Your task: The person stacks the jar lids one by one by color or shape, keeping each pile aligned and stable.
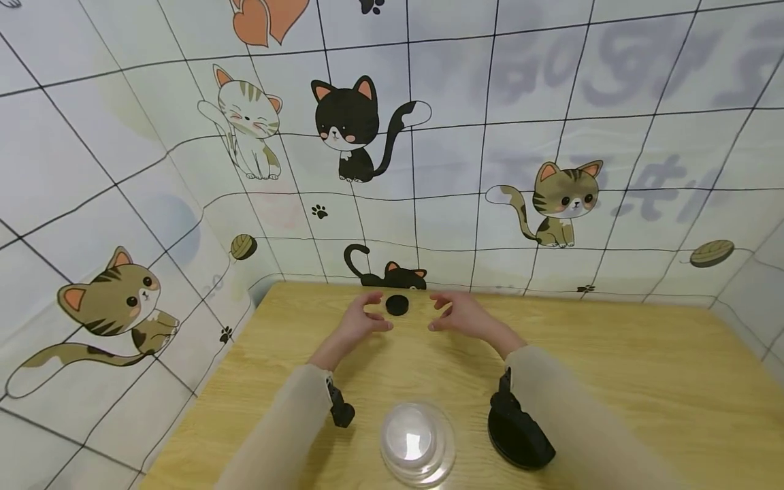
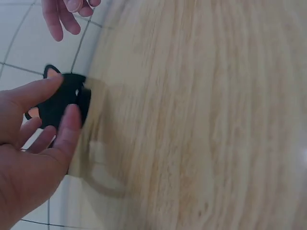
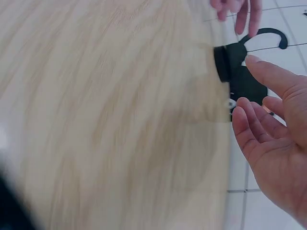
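A small black disc sits near the table's back edge. My left hand is just to its left, thumb and fingers apart and slightly bent, holding nothing. On the other side, a little farther away, my right hand has the same loose curve and holds nothing. The left wrist view shows the disc edge-on beyond the left fingers. In the right wrist view the disc appears past the right thumb, apart from it. Nearer the front stands a clear round see-through container.
A larger black round object lies beside the right sleeve, partly covered by the wrist camera. The wooden table meets a cloth wall printed with cats and grid lines, which also rises along the left.
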Demonstrator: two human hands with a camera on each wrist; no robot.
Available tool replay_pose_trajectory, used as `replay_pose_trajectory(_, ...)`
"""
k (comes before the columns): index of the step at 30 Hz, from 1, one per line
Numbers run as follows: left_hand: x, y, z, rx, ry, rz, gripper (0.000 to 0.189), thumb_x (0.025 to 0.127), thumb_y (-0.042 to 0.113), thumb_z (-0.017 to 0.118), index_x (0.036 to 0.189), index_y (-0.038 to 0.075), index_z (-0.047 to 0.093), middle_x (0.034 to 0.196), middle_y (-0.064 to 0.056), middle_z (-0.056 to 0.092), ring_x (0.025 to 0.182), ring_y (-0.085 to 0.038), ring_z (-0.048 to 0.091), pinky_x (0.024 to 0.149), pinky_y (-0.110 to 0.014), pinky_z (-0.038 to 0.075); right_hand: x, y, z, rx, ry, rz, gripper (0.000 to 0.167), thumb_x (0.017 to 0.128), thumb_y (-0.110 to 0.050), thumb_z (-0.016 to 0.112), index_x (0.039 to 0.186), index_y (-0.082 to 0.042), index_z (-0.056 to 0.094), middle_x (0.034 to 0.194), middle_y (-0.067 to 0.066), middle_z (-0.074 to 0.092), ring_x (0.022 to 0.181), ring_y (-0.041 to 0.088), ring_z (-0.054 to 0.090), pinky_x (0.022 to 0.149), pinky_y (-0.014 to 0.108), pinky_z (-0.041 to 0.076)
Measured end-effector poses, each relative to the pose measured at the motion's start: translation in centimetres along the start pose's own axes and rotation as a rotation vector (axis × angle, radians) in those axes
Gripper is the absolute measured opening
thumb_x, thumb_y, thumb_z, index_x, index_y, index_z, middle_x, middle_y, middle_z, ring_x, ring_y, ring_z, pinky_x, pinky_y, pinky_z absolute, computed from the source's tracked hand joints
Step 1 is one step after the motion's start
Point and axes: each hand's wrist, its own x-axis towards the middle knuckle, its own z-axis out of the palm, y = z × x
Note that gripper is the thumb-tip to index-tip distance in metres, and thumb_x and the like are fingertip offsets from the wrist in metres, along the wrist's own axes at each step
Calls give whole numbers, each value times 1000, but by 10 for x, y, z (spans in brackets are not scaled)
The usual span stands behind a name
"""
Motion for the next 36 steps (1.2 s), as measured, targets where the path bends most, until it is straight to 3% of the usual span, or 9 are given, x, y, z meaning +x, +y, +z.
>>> replay_pose_trajectory(4, 14, -13, -2, -25, -28, -42, 83, 83, -6, 79, 154, -3, 35, 154, -25, 37, 118, -38, 59, 91, -41, 55, 21, 3, 18, 92, 22, 50, 72, 90, -14, 80, 150, 4, 45, 137, 26, 55, 105, 31, 67, 81, 41, 58)
replay_pose_trajectory(8, 23, -24, -2, -6, 23, -52, 82, 83, -5, 81, 153, -3, 37, 152, -24, 41, 120, -37, 59, 93, -40, 52, 36, 8, 37, 183, 54, 118, 73, 90, -15, 80, 152, 2, 44, 142, 24, 54, 98, 28, 69, 79, 41, 57)
replay_pose_trajectory(12, 29, -32, 0, 32, 33, -35, 80, 83, -4, 81, 152, -2, 40, 151, -22, 44, 116, -35, 61, 92, -38, 52, 44, 18, 51, 240, 80, 145, 78, 90, -11, 80, 154, 4, 38, 147, 24, 51, 104, 31, 68, 91, 43, 55)
replay_pose_trajectory(17, 36, -37, -1, 40, 17, -27, 78, 85, -3, 80, 152, -1, 41, 151, -19, 46, 113, -31, 61, 93, -38, 50, 49, 17, 58, 279, 70, 112, 77, 92, -6, 76, 155, 5, 34, 150, 27, 47, 121, 38, 61, 100, 47, 50)
replay_pose_trajectory(21, 47, -37, -3, 59, -3, -23, 80, 84, 1, 82, 153, 2, 41, 149, -16, 49, 108, -27, 62, 90, -36, 51, 52, 10, 54, 285, 39, 91, 78, 94, -7, 73, 157, 6, 29, 152, 29, 43, 126, 40, 57, 103, 47, 48)
replay_pose_trajectory(26, 54, -35, -2, 78, -30, -10, 76, 82, 1, 83, 149, 0, 46, 141, -18, 54, 105, -27, 62, 90, -36, 51, 50, 8, 52, 269, 24, 36, 78, 92, -6, 74, 155, 9, 30, 150, 32, 44, 124, 39, 58, 93, 39, 53)
replay_pose_trajectory(30, 53, -32, -1, 96, -42, -5, 68, 83, 0, 82, 144, -4, 52, 135, -19, 58, 107, -28, 60, 92, -36, 51, 51, 9, 55, 256, 32, 19, 73, 91, 0, 71, 153, 10, 34, 145, 31, 48, 121, 38, 59, 89, 37, 55)
replay_pose_trajectory(36, 45, -32, -3, 139, -82, 15, 58, 85, -1, 81, 138, -6, 57, 127, -17, 62, 106, -26, 60, 94, -35, 50, 57, 12, 60, 184, 60, 77, 66, 87, 6, 73, 147, 9, 46, 135, 24, 58, 118, 35, 59, 91, 39, 51)
